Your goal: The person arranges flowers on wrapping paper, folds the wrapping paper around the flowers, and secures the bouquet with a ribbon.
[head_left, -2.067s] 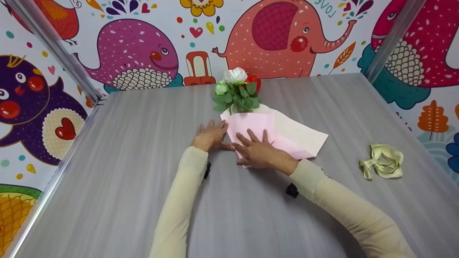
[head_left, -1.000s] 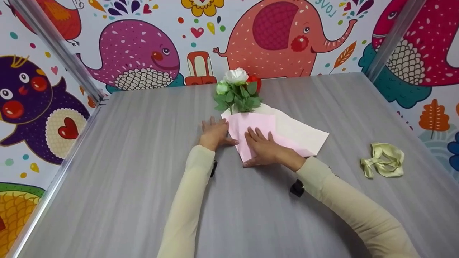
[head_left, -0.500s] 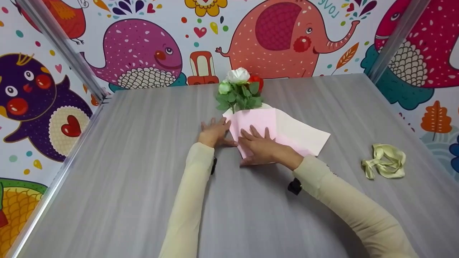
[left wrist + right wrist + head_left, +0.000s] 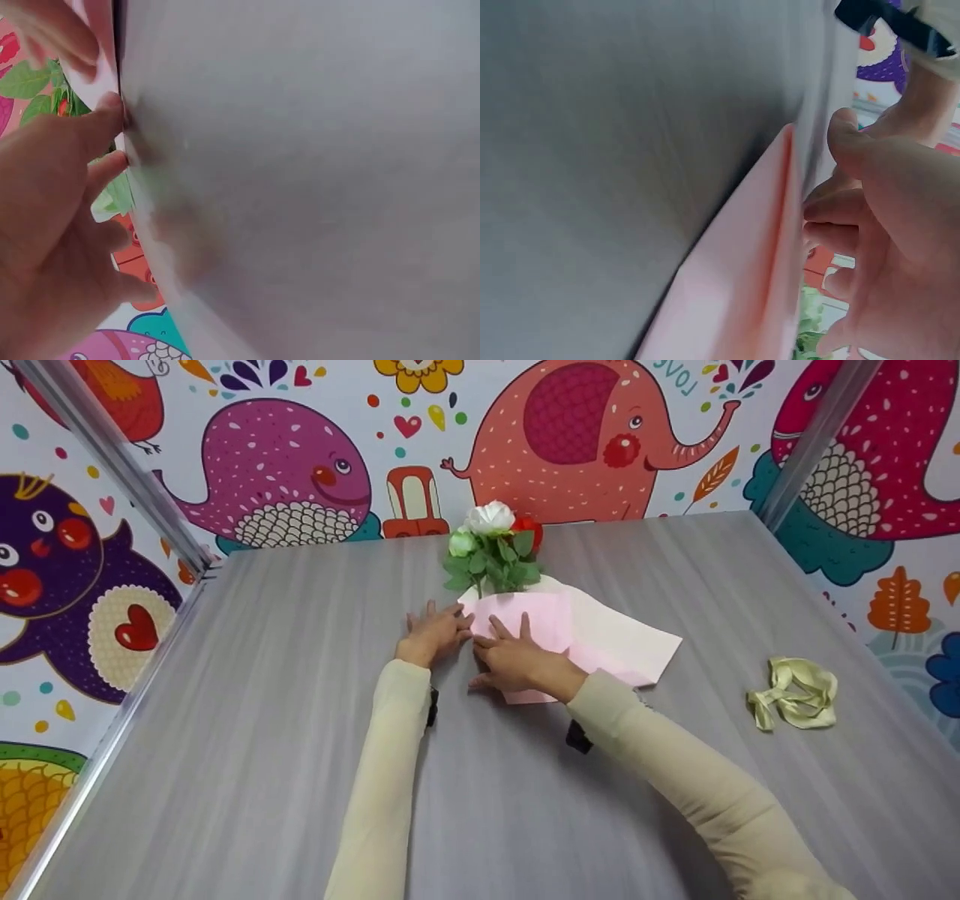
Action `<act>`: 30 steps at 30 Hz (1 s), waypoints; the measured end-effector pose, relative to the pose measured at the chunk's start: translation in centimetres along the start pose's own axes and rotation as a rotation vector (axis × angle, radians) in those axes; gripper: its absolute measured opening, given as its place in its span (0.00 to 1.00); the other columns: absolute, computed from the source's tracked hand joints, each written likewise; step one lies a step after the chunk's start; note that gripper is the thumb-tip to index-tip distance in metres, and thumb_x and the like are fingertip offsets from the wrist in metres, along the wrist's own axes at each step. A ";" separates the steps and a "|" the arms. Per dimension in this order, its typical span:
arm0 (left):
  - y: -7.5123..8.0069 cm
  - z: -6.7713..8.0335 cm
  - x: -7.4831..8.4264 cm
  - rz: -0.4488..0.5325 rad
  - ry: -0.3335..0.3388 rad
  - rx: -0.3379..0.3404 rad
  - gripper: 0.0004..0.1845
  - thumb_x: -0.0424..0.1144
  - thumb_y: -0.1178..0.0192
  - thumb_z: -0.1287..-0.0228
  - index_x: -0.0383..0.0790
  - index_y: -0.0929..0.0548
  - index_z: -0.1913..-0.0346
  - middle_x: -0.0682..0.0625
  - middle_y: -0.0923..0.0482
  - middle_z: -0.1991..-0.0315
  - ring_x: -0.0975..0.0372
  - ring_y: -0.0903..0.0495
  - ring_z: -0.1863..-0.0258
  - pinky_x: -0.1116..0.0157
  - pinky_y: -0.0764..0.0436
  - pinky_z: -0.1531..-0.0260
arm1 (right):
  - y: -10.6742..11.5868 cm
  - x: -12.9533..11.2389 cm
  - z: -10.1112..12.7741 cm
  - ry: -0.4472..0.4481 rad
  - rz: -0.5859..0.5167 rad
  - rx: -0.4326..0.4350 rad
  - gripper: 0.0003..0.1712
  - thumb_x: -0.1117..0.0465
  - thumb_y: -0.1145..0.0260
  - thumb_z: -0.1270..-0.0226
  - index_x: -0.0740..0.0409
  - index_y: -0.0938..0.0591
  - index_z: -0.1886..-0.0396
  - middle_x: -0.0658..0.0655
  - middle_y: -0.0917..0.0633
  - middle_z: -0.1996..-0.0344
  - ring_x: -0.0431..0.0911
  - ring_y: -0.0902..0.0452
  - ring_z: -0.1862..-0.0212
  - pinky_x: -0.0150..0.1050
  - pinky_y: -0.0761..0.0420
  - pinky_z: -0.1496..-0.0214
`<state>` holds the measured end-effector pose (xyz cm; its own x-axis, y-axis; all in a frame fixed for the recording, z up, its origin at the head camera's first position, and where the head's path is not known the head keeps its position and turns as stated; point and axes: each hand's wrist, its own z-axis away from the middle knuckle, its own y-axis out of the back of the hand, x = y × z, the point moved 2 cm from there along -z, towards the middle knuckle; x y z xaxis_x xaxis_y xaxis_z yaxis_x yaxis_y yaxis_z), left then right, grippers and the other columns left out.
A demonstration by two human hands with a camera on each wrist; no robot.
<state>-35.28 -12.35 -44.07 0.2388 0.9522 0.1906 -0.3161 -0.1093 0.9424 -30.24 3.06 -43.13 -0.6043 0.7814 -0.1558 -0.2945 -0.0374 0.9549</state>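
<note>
A bouquet of artificial flowers lies on the table, with a white rose, a red flower, a pale green bud and green leaves. Pink wrapping paper is folded over the stems, and its cream side spreads out to the right. With fingers spread, my right hand rests on the folded pink flap near its left edge. My left hand touches the left edge of the paper, its fingertips at that edge in the left wrist view. The stems are hidden by the paper.
A loose pale green ribbon lies in a heap on the right side of the grey table. Cartoon-printed panels rise behind and on both sides, joined by metal corner posts.
My right hand has slid left across the pink flap, closer to my left hand. The left thumb has moved up from below to the paper's edge. The ribbon stays put.
</note>
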 end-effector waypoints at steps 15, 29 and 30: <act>-0.2 0.5 0.2 0.022 0.042 0.025 0.27 0.51 0.58 0.19 0.52 0.38 0.22 0.51 0.46 0.19 0.35 0.57 0.21 0.30 0.56 0.28 | -0.5 0.2 0.1 -0.019 -0.108 0.000 0.42 0.35 0.45 0.27 0.55 0.36 0.23 0.55 0.56 0.18 0.57 0.74 0.18 0.76 0.70 0.28; -0.1 0.2 0.9 -0.010 0.064 0.011 0.31 0.60 0.56 0.23 0.55 0.39 0.22 0.51 0.48 0.19 0.33 0.60 0.21 0.29 0.61 0.29 | -1.5 1.4 2.3 -0.052 -0.216 0.010 0.41 0.34 0.44 0.28 0.50 0.35 0.24 0.63 0.59 0.19 0.62 0.76 0.19 0.78 0.71 0.30; -0.2 0.2 0.9 -0.007 0.064 0.012 0.32 0.60 0.55 0.23 0.55 0.39 0.22 0.50 0.48 0.19 0.33 0.60 0.21 0.29 0.61 0.29 | -1.6 1.2 2.4 -0.049 -0.194 0.019 0.42 0.35 0.43 0.28 0.51 0.35 0.24 0.63 0.58 0.19 0.63 0.75 0.19 0.78 0.70 0.30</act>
<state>-34.86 -11.52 -44.04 0.1819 0.9691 0.1668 -0.3040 -0.1059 0.9468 -28.74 5.58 -44.21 -0.5004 0.8024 -0.3250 -0.3874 0.1282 0.9130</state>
